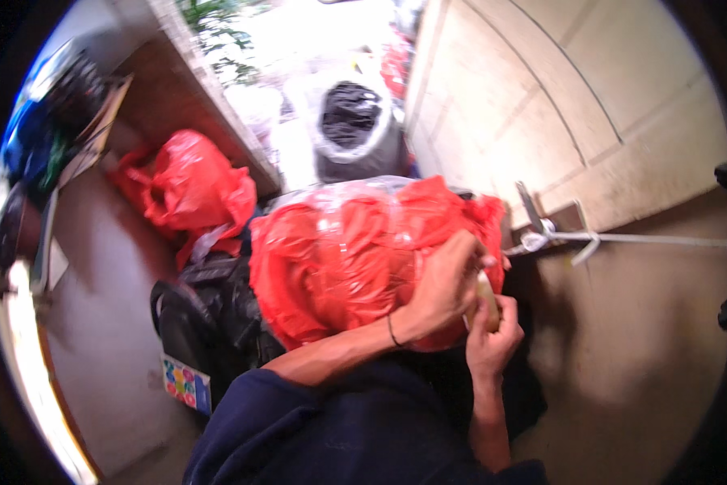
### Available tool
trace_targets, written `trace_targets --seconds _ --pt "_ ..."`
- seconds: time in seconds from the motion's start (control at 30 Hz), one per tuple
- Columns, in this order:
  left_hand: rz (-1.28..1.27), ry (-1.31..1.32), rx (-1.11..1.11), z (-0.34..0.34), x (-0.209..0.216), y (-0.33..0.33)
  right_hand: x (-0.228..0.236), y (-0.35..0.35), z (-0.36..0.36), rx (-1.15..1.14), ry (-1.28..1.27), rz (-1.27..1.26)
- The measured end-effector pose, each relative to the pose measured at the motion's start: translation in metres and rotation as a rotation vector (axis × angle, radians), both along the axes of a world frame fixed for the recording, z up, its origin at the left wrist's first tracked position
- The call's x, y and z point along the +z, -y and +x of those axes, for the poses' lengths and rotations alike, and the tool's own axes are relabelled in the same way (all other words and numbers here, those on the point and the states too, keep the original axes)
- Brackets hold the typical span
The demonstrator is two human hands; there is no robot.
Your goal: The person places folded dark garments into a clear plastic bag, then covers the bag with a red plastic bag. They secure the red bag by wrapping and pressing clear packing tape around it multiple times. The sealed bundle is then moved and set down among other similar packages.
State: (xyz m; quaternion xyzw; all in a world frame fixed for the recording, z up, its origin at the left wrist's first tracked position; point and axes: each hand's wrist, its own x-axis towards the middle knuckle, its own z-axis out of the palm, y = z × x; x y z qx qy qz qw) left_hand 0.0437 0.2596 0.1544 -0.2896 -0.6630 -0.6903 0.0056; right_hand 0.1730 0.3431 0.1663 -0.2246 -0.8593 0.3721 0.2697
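Note:
A big bundle wrapped in red plastic under a clear film [355, 250] fills the middle of the view. My left hand [444, 287] reaches across my body and presses against the bundle's right side, a dark band on its wrist. My right hand [493, 331] is just below it, fingers closed around a small tan roll-shaped object [486, 297] held against the bundle. Both forearms come out of dark blue sleeves [339, 428].
Another red plastic bag [189, 186] lies to the left, with a black bag [218, 307] beside the bundle. A grey bin lined with a white bag [351, 129] stands behind. A pale panelled door [557, 105] with a metal latch [541, 230] is on the right.

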Motion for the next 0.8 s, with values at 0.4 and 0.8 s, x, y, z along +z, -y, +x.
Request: trace_targets --seconds 0.4,0.8 --pt "-0.404 -0.38 0.301 -0.461 -0.054 -0.131 0.066 -0.054 -0.08 -0.117 -0.089 -0.366" --pt "-1.61 -0.604 -0.588 -0.374 -0.441 -0.114 0.004 -0.102 -0.202 -0.204 0.761 -0.225"
